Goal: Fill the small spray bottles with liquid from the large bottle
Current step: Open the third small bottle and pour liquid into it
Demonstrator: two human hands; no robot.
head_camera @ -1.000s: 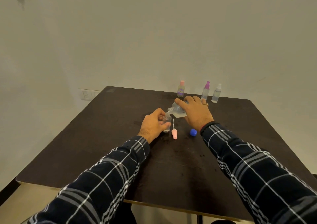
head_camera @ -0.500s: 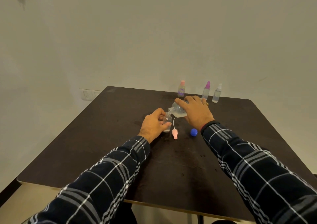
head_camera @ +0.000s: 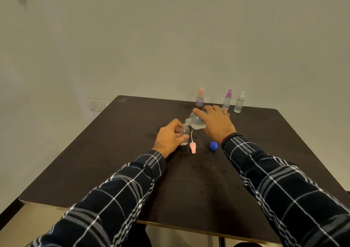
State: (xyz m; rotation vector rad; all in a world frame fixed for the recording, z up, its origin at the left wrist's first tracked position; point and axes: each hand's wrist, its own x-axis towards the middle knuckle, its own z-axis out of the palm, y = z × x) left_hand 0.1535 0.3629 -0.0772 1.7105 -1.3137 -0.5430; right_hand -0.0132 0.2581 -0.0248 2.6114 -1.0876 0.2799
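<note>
My left hand [head_camera: 169, 137] grips a small clear spray bottle [head_camera: 184, 134] that stands upright and uncapped on the dark table [head_camera: 117, 161]. My right hand [head_camera: 216, 122] holds the large clear bottle [head_camera: 196, 122] tipped on its side, its open neck right over the small bottle's mouth. A little liquid pools in the large bottle's lower side. The pink spray cap [head_camera: 193, 148] with its white tube lies on the table just right of the small bottle. The blue cap [head_camera: 213, 145] lies beside it.
Three capped small spray bottles stand along the table's far edge: one with a pink cap [head_camera: 200, 97], one with a purple cap [head_camera: 227, 99], one with a white cap [head_camera: 239, 102]. A plain wall rises behind.
</note>
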